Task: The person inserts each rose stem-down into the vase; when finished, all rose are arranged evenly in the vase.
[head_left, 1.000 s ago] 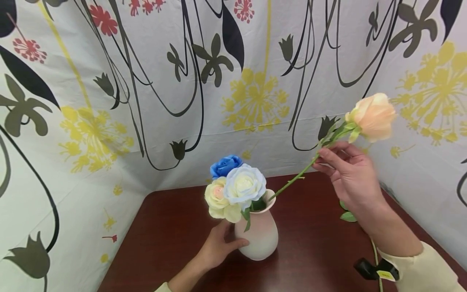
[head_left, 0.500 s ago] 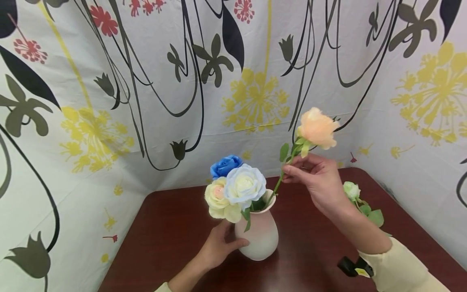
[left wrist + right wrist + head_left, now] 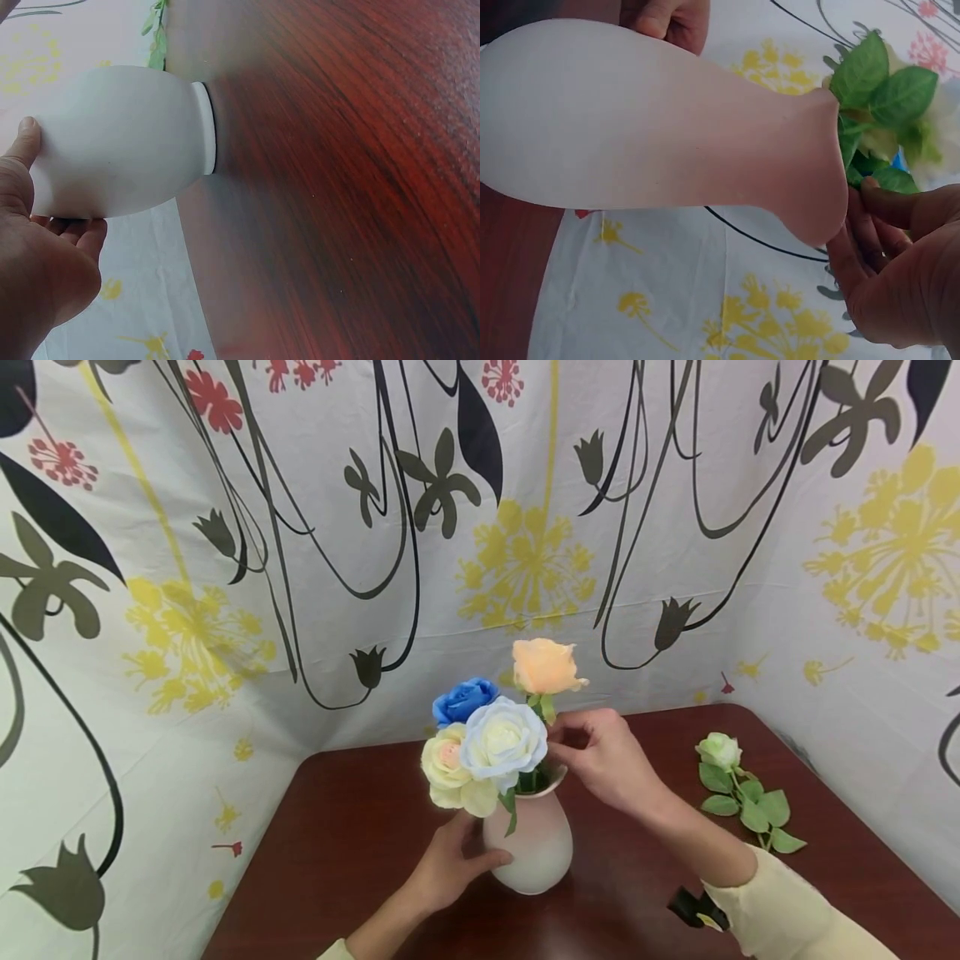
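Note:
A white vase with a pinkish neck (image 3: 531,852) stands upright on the table. My left hand (image 3: 444,867) holds its left side, thumb in front, and the left wrist view shows the fingers around the vase body (image 3: 120,142). Above the vase mouth my right hand (image 3: 606,758) pinches the stem of a peach rose (image 3: 546,667), whose lower end is inside the vase. Fingers and leaves hide most of that stem. A blue rose (image 3: 463,702), a pale blue rose (image 3: 504,739) and a cream rose (image 3: 448,768) lean left out of the vase. In the right wrist view, the right hand (image 3: 900,262) touches the vase rim.
A white-green rose (image 3: 718,750) with leaves lies on the right of the dark red table (image 3: 360,810), its stem partly behind my right arm. A patterned cloth (image 3: 315,627) hangs around the back and sides.
My right hand has moved left and down with the peach rose, lowering its stem deeper into the vase and turning it more upright. The white-green rose is uncovered. The left hand stays put.

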Tool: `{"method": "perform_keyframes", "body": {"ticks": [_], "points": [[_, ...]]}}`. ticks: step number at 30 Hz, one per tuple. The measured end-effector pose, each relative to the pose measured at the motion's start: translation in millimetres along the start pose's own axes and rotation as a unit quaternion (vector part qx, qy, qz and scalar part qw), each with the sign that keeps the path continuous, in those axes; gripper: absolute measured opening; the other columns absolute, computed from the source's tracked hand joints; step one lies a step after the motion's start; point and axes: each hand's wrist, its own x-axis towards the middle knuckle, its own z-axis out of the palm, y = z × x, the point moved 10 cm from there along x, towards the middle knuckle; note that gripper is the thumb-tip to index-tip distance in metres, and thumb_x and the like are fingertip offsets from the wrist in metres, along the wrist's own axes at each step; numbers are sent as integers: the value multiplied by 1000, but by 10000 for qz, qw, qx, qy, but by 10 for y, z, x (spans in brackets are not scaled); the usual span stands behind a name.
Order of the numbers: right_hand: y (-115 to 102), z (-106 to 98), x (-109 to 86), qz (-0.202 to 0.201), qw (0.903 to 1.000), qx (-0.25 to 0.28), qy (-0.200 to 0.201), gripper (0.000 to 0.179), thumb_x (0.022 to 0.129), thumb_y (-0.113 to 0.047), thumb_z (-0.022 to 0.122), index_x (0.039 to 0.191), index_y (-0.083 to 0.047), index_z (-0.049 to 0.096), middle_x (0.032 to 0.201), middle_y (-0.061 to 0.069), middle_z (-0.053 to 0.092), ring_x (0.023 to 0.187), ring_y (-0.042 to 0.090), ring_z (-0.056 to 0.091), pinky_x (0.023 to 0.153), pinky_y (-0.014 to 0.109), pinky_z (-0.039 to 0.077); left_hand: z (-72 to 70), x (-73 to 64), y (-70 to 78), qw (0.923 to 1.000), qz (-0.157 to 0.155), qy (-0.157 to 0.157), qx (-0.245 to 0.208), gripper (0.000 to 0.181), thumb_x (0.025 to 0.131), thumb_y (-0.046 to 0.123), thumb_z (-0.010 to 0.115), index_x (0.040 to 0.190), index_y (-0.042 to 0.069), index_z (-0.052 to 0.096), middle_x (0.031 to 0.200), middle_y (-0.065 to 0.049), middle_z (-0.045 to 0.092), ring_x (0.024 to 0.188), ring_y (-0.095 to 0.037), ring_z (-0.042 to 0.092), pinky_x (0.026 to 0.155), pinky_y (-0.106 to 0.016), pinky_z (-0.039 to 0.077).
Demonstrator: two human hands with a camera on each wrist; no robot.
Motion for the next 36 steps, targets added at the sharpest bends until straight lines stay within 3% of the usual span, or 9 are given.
{"method": "perform_keyframes", "body": {"ticks": [7,13,22,29,36], "points": [[-120,159,-58,-234,9947,-1006,-14,15,86,-1,86,99,-8,83,87,-2,75,82,13,71,67,30,61,1,5,-7,10000,43,40,-39,63,96,38,82,150,27,53,145,6,62,132,-18,60,109,-44,53],[-231,224,-64,-445,9832,-1767,-68,10,86,1,83,89,-8,81,79,-2,69,80,16,64,65,33,56,10,6,-5,9999,53,21,-88,65,96,38,81,153,27,51,146,5,62,133,-18,60,107,-42,53],[-206,166,-91,-805,9778,-1735,853,12,82,5,83,88,-6,82,80,-1,67,83,19,58,68,38,50,9,-2,8,9998,141,1,-116,68,97,36,81,156,26,49,148,3,61,133,-19,60,105,-38,55],[-103,287,-107,-742,9783,-1802,702,17,84,-7,91,99,-5,85,109,6,73,97,22,56,79,41,54,2,-5,16,9998,180,50,-101,73,96,37,81,158,23,46,149,-1,61,133,-21,60,104,-34,54],[-74,190,-247,-656,9804,-1664,826,13,86,-10,90,98,-9,85,113,1,70,99,18,60,76,39,57,5,2,13,9997,188,53,-169,71,96,35,82,157,26,47,149,2,61,134,-19,60,104,-33,54]]}}
